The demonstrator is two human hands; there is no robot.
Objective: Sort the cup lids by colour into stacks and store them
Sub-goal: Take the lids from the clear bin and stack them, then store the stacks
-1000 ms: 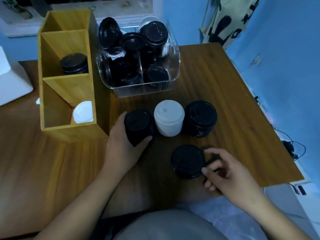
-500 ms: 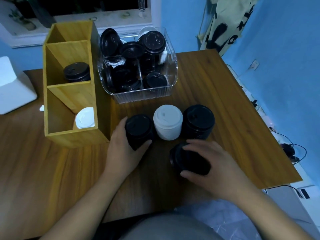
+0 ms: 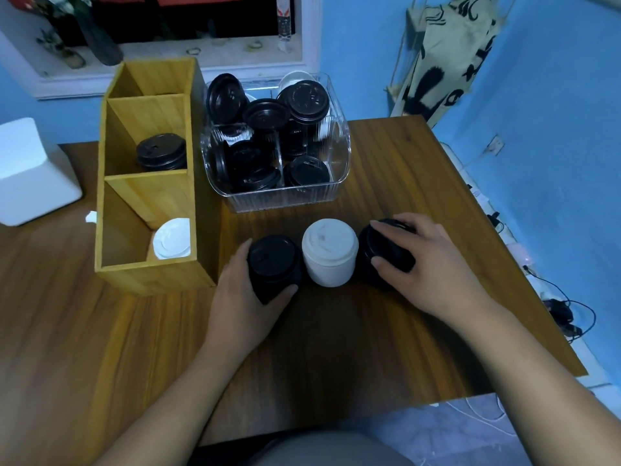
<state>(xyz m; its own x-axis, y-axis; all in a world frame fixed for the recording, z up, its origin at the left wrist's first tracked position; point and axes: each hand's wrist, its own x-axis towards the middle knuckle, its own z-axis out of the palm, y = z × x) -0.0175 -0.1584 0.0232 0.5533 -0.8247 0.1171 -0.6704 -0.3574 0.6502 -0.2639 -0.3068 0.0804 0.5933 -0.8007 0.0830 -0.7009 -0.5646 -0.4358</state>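
My left hand [image 3: 242, 297] clamps the left black stack [image 3: 272, 260]; my right hand [image 3: 433, 264] grips the right black stack [image 3: 383, 243] — white stack [image 3: 329, 257] between.

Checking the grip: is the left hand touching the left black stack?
Touching. The head view shows the left hand curled round the left black stack, thumb against its near side.

Setting: a room in a home, likely domestic rather than a workplace. Evidence: painted blue wall [image 3: 554, 129]; wood-grain table [image 3: 403, 196]; windowsill [image 3: 201, 52] carrying plants [image 3: 57, 38] and a bottle [image 3: 285, 18]; patterned cloth [image 3: 447, 55] hanging up; wall socket [image 3: 496, 145]; loose cables [image 3: 564, 307] on the floor.
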